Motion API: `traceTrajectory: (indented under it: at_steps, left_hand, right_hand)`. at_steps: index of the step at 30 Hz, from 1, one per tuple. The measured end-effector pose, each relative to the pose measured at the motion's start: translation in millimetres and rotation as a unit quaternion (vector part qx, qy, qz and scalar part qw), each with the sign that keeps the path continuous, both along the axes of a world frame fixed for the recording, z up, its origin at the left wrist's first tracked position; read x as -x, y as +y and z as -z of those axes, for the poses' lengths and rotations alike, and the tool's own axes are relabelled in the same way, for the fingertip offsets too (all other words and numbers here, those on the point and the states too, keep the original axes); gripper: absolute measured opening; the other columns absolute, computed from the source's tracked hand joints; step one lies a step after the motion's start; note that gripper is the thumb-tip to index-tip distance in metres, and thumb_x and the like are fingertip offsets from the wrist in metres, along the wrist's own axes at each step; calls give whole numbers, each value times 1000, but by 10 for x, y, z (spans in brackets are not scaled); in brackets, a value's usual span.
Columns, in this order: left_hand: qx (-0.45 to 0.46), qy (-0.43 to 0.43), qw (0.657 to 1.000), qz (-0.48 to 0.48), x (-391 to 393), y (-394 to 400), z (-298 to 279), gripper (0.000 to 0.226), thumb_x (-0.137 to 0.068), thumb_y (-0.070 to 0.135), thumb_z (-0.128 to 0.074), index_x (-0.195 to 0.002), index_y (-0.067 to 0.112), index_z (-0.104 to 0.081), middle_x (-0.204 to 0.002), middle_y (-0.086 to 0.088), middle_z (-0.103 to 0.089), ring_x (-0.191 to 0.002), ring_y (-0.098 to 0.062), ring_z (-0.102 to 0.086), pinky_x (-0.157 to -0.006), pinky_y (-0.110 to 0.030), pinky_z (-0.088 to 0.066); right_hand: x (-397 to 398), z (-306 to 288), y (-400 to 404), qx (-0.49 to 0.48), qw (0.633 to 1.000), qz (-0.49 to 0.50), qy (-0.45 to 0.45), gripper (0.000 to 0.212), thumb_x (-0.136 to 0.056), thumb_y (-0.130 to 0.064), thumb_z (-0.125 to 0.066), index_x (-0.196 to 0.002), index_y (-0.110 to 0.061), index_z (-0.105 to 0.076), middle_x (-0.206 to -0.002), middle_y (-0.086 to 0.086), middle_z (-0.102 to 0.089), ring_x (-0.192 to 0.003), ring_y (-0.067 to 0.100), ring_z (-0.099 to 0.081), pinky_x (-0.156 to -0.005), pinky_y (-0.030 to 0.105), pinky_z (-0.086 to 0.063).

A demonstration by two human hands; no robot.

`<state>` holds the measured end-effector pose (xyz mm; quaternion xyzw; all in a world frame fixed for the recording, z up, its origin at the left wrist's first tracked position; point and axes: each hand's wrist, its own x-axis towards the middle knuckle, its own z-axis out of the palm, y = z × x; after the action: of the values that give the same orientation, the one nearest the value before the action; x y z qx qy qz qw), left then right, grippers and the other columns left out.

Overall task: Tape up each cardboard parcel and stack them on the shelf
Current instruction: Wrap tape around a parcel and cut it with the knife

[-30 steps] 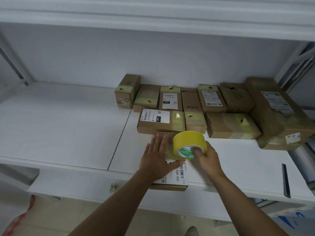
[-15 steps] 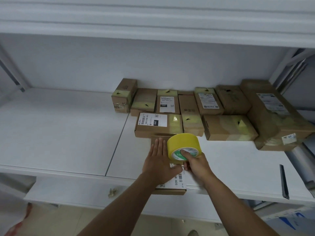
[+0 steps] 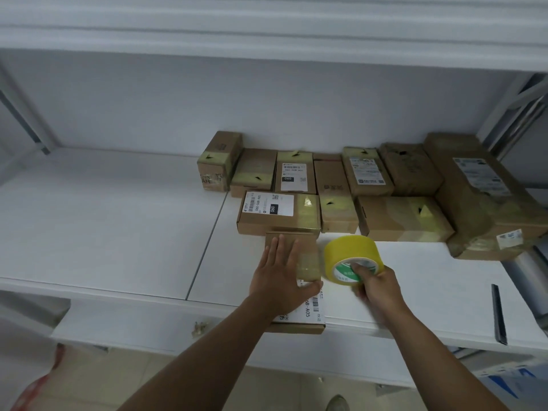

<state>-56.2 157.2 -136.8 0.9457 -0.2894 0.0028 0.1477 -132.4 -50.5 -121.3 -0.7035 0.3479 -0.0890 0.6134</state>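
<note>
Left hand (image 3: pixel 278 280) flat, fingers straight, together, pressing flat brown cardboard parcel (image 3: pixel 299 292) at shelf (image 3: pixel 118 232) front edge, near end overhanging. Right hand (image 3: pixel 375 287) at 3 o'clock of parcel, fingers hooked through core of yellow tape roll (image 3: pixel 351 261). Roll has swung off parcel top to right: strip likely laid, tear-off next. Taped parcels (image 3: pixel 338 191) at 12 o'clock, against wall.

Flat brown parcel (image 3: pixel 299 256) at shelf (image 3: pixel 118 232) front edge, overhanging; yellow tape roll (image 3: pixel 350 256) just right, tilted.
</note>
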Motion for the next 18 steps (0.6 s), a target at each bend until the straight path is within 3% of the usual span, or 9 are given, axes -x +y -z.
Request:
traceTrajectory:
  at_steps: [4,12,18]
  left_hand:
    - [-7,-1,1000,0,1,6,-9,107,-73,85,-20,-159,25,-2,-167,-13,5,-154,-28,8,-120,-34,8]
    - [-39,-2,999,11,-7,-2,-21,99,-78,83,-23,-159,31,-1,-166,-17,9,-153,-32,11,-119,-38,9]
    - [-68,4,997,41,-18,-143,-111,111,-70,75,-9,-159,9,-3,-165,-20,9,-152,-35,16,-124,-48,5]
  right_hand:
    - [20,52,-37,48,999,-13,7,18,-91,-35,-68,-89,-16,-68,-85,9,-72,-77,29,-68,-72,46,-57]
    - [13,23,-45,167,984,-51,26,17,-96,-32,-62,-99,-16,-65,-89,8,-66,-83,26,-60,-73,33,-43]
    - [24,58,-54,222,971,-67,49,22,-96,-29,-61,-104,-9,-66,-89,10,-66,-82,29,-59,-71,33,-42]
